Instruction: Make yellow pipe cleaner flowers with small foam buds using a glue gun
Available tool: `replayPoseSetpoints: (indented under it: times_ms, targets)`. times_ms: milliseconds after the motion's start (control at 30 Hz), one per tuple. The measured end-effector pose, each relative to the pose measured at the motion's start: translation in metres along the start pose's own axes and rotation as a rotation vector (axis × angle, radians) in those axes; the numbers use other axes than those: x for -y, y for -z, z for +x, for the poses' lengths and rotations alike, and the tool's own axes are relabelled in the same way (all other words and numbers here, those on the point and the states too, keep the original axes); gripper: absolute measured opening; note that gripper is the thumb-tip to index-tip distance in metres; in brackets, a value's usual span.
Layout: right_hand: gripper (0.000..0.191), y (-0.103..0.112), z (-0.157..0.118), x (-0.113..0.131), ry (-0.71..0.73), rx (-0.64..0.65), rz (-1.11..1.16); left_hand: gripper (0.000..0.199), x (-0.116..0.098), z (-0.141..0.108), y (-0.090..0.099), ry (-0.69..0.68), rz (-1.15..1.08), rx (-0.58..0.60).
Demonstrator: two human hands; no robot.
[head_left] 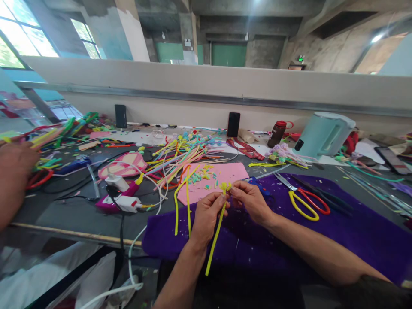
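Observation:
A yellow fuzzy stem (215,243) hangs down from my left hand (208,214), whose thumb and fingers pinch it just below a small yellow flower-like top (224,186). My right hand (250,198) pinches the right edge of that top, close against the left fingertips. Both hands are above a purple cloth (273,240). Behind them lies a pink sheet (231,171) scattered with small yellow and teal pieces. Two more yellow stems (188,206) hang over the sheet's left edge.
Scissors (302,198) lie on the cloth at right. Power strips (120,202) with cables sit left. Behind are many coloured stems (189,150), a phone (233,124), a brown bottle (277,134) and a kettle (325,136). Another person's hand (16,171) is at far left.

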State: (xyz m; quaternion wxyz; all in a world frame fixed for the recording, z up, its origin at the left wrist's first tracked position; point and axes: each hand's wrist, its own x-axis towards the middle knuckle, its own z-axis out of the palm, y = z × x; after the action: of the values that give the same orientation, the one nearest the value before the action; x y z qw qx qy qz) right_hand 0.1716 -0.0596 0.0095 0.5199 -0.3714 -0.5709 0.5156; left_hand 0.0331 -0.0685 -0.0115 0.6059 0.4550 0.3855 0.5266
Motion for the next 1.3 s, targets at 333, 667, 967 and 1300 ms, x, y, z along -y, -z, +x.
replayPoseSetpoints:
  times_ms: [333, 667, 967, 1300]
  targets:
    - [0.018, -0.0025, -0.0005, 0.0000, -0.033, -0.042, 0.026, 0.027, -0.0008, -0.0002, -0.0002, -0.004, 0.080, -0.002]
    - [0.016, 0.0005, 0.0018, 0.0021, 0.012, -0.083, -0.032, 0.026, -0.0026, -0.0013, -0.0010, -0.056, 0.190, -0.032]
    - [0.012, 0.0012, 0.0003, 0.0065, 0.077, -0.105, -0.179, 0.022, -0.0048, -0.0021, -0.0008, -0.133, 0.298, -0.052]
    - [0.014, 0.0019, 0.0009, 0.0001, 0.086, -0.075, -0.185, 0.019, -0.0026, -0.0014, -0.0008, -0.206, 0.368, -0.073]
